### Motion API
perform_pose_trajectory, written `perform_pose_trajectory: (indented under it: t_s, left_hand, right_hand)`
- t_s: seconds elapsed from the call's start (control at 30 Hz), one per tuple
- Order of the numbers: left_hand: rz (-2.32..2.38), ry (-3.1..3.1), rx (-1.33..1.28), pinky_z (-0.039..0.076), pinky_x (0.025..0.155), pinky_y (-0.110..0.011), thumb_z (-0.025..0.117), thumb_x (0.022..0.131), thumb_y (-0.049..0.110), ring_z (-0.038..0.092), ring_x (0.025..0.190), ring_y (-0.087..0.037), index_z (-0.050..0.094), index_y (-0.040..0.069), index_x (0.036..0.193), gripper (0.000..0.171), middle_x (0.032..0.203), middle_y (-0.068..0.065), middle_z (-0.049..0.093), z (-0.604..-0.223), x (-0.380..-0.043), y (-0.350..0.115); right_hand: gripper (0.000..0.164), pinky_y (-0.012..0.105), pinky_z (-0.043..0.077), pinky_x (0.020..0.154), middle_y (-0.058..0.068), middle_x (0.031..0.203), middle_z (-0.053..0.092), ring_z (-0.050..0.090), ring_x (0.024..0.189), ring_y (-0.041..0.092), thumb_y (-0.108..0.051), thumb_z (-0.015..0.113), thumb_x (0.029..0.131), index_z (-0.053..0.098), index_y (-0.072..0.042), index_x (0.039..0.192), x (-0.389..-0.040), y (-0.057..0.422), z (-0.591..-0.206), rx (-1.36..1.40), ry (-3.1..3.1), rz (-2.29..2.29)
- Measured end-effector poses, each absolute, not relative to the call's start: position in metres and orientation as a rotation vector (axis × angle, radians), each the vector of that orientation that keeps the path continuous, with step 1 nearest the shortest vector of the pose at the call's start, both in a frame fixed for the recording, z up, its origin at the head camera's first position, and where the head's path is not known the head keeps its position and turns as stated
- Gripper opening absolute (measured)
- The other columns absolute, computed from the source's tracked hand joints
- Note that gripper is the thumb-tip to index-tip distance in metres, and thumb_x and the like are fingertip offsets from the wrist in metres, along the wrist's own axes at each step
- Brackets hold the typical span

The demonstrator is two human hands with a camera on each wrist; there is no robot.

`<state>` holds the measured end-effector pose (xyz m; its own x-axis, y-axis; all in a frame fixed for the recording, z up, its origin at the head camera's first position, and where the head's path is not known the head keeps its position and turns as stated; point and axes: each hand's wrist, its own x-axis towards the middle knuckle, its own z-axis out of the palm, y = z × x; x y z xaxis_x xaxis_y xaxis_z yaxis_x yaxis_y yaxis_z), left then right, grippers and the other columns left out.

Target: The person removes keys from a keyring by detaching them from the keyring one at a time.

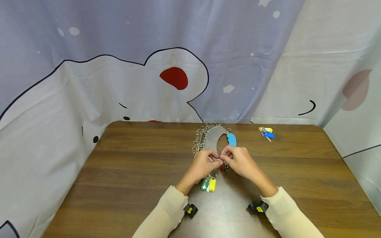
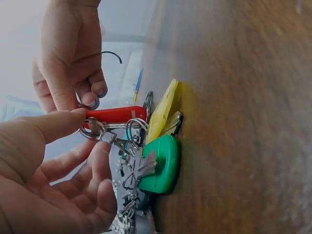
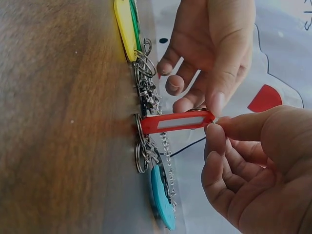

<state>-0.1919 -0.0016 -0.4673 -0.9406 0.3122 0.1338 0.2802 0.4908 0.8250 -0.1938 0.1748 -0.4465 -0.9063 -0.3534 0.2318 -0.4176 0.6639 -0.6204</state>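
Note:
Both hands meet over the table's middle, around a red key tag (image 3: 176, 122). My left hand (image 1: 204, 162) pinches a small metal split ring (image 2: 92, 127) at the tag's raised end, between thumb and fingers. At that same end my right hand (image 3: 263, 161) pinches with thumb and index finger; just what lies between these fingertips is hidden. The tag's other end points down at metal rings near the tabletop. Under and beyond the hands lies a grey crescent-shaped piece (image 1: 212, 138) edged with many metal rings. A green key tag (image 2: 162, 163) and a yellow key tag (image 2: 163, 109) lie nearest the person.
A light blue key tag (image 1: 231, 139) lies at the crescent's right end. Farther right, near the back edge of the wooden table (image 1: 134, 172), lie a blue key tag (image 1: 268, 135) and another yellow key tag (image 1: 268, 129) with keys. A patterned curtain (image 1: 119, 89) hangs behind.

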Motion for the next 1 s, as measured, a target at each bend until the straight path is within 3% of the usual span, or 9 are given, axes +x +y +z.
perform_pose_trajectory:
  t_s: [0.17,0.33,0.57,0.8,1.0]
  left_hand:
    - [1.52,2.599,0.527,0.052,0.056,-0.023,0.078,0.078,0.013,0.064,0.064,-0.016,0.071,0.006,0.093,0.018,0.084,-0.008,0.072,-0.469,-0.194,-0.002]
    - [1.496,2.602,0.496,0.048,0.051,-0.021,0.078,0.076,0.007,0.059,0.058,-0.009,0.069,0.006,0.096,0.022,0.09,-0.01,0.07,-0.468,-0.194,0.0]
    - [1.484,2.601,0.533,0.043,0.044,-0.018,0.079,0.074,0.006,0.054,0.051,-0.005,0.066,0.009,0.097,0.026,0.077,-0.009,0.069,-0.467,-0.195,0.003]
    - [1.54,2.575,0.566,0.046,0.047,-0.019,0.081,0.073,0.002,0.057,0.055,-0.007,0.066,0.008,0.097,0.029,0.089,-0.008,0.07,-0.468,-0.198,0.001]
    - [1.525,2.558,0.607,0.046,0.048,-0.019,0.08,0.071,-0.001,0.055,0.054,-0.007,0.065,0.011,0.097,0.033,0.087,-0.007,0.067,-0.469,-0.203,0.0]
  right_hand:
    - [0.007,0.029,0.053,0.054,0.0,0.071,0.069,0.062,0.062,0.012,-0.011,0.068,0.088,0.066,-0.012,0.082,-0.194,0.177,-0.447,0.649,-2.782,1.086]
    - [0.007,0.031,0.054,0.055,0.001,0.072,0.07,0.063,0.063,0.012,-0.011,0.068,0.088,0.066,-0.012,0.082,-0.195,0.179,-0.447,0.654,-2.767,1.089]
    - [0.007,0.031,0.053,0.057,-0.001,0.072,0.07,0.063,0.063,0.012,-0.013,0.068,0.088,0.067,-0.012,0.082,-0.196,0.178,-0.448,0.654,-2.773,1.074]
    - [0.006,0.03,0.054,0.057,0.0,0.072,0.07,0.063,0.064,0.012,-0.013,0.068,0.088,0.067,-0.013,0.082,-0.197,0.179,-0.448,0.662,-2.787,1.085]
    - [0.006,0.03,0.053,0.054,0.001,0.071,0.07,0.062,0.062,0.013,-0.01,0.067,0.087,0.067,-0.012,0.082,-0.197,0.18,-0.448,0.676,-2.8,1.098]
